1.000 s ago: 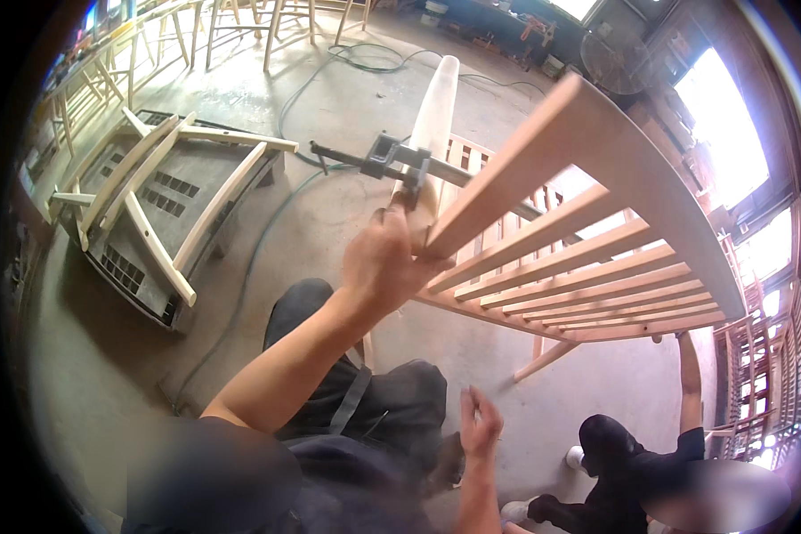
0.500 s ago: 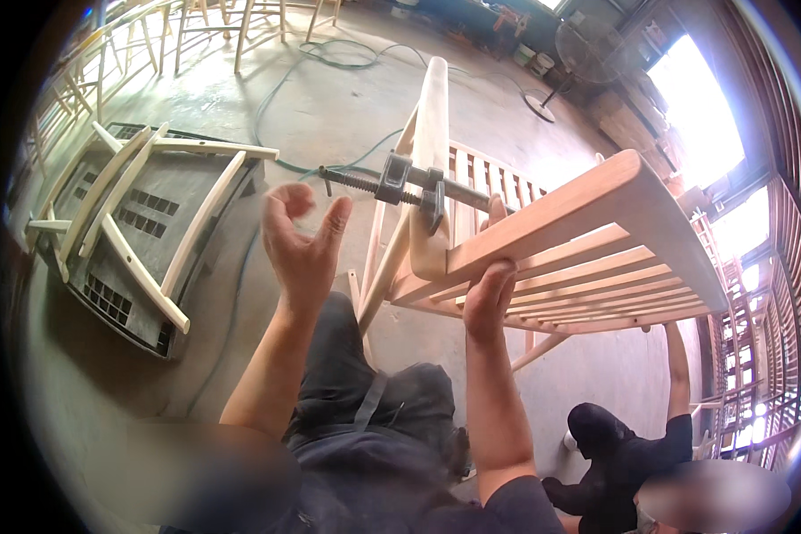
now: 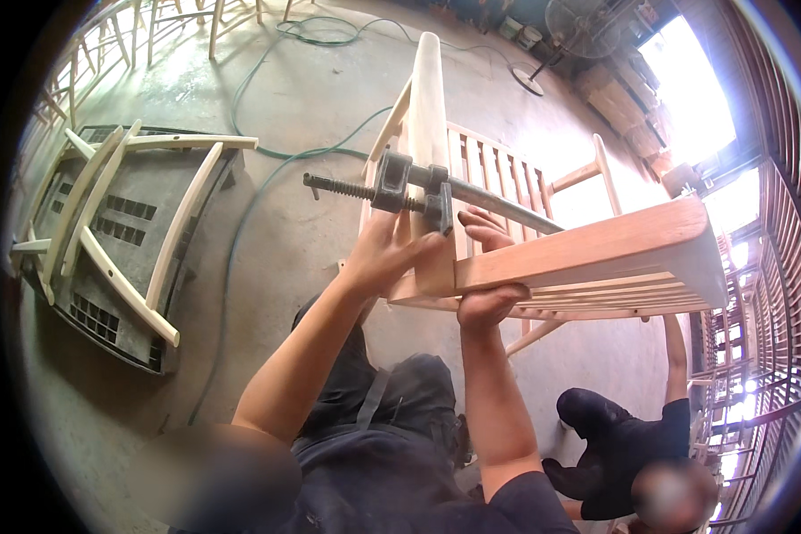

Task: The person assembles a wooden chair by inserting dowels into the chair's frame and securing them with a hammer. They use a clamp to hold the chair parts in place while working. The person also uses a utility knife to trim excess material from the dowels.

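A pale slatted wooden chair frame (image 3: pixel 587 245) is tipped in front of me, with an upright wooden post (image 3: pixel 430 107) at its near left end. Across this post lies a dark metal bar clamp (image 3: pixel 392 182); its threaded screw points left and its bar runs right, behind the rail. My left hand (image 3: pixel 383 254) is closed round the lower post, thumb by the clamp jaw, its fingers partly hidden behind the wood. Further right, my right hand (image 3: pixel 489 307) grips the near rail, with fingers over the far side and thumb beneath.
To the left, curved wooden parts (image 3: pixel 182 227) lie on a dark plastic pallet (image 3: pixel 125 254). A green hose (image 3: pixel 245 205) winds over the floor. At lower right a co-worker (image 3: pixel 636 445) in dark clothes reaches up to the chair. A standing fan (image 3: pixel 529 80) is at the back.
My left hand has moved from beside the clamp screw onto the post below the clamp. The chair's right end has tilted lower, and my right hand stays on the rail.
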`<state>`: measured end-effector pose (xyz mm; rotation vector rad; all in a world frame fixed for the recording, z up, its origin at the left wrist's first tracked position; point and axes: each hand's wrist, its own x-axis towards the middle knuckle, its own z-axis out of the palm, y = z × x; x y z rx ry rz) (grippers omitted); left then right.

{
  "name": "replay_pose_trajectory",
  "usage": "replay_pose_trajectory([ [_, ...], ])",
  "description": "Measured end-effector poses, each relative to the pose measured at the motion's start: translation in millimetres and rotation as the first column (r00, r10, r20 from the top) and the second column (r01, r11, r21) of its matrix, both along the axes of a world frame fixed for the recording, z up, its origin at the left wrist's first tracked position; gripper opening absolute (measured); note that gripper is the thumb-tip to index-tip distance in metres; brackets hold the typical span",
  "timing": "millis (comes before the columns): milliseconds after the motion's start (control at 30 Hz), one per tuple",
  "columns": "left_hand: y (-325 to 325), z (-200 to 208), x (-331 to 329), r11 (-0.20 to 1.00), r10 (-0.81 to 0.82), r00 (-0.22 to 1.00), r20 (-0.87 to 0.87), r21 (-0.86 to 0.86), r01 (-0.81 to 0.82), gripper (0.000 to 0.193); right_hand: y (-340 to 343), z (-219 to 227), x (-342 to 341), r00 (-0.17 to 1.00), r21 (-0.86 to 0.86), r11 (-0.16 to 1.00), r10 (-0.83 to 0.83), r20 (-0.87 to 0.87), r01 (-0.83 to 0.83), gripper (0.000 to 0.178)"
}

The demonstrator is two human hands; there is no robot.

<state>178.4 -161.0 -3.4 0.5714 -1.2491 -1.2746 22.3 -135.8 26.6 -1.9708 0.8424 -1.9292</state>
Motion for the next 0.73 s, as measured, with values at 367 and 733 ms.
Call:
replay_pose_trajectory([
  [367, -40.7, -5.4, -9.0, 0.997, -0.071, 0.997, 0.014, -0.005, 0.071, 0.032, -6.5, -6.2, -3.7, 0.998, 0.032, 0.999, 0.008, 0.065, -0.010, 0.090],
  [733, -45.3, -9.9, 3.5, 0.989, -0.051, 0.999, -0.020, -0.138, 0.047, 0.115, -10.1, -22.0, -12.9, 0.976, 0.300, 0.942, 0.093, 0.199, -0.151, 0.107],
])
